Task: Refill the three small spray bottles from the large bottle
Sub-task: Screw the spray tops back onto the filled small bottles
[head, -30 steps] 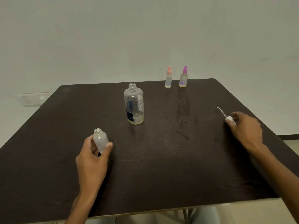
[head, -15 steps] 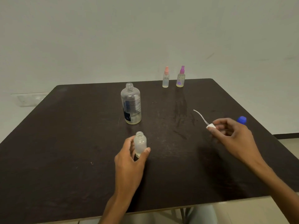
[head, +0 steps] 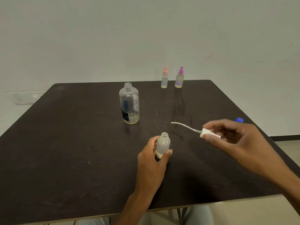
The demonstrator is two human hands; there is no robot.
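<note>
Left hand point(head: 152, 161) fingers grip small bottle point(head: 163, 144); right hand point(head: 233, 140) pinches sprayer point(head: 206, 133); possibly blue cap point(head: 239, 120) behind.

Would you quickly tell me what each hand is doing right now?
Left hand: holding the small open bottle.
Right hand: pinching the spray top.

1. You are looking at a dark brown table point(head: 65, 143).
2. The large bottle point(head: 129, 104) is showing clear, with a navy and white printed label and pale yellow liquid.
3. Behind it to the right, a pink-capped bottle point(head: 164, 77) and a purple-capped bottle point(head: 179, 77) with a purple flower print are standing.
4. A blue cap point(head: 239, 119) is lying far right of it.
5. You are holding a frosted bottle point(head: 163, 144) and a white sprayer head point(head: 209, 133).
</note>
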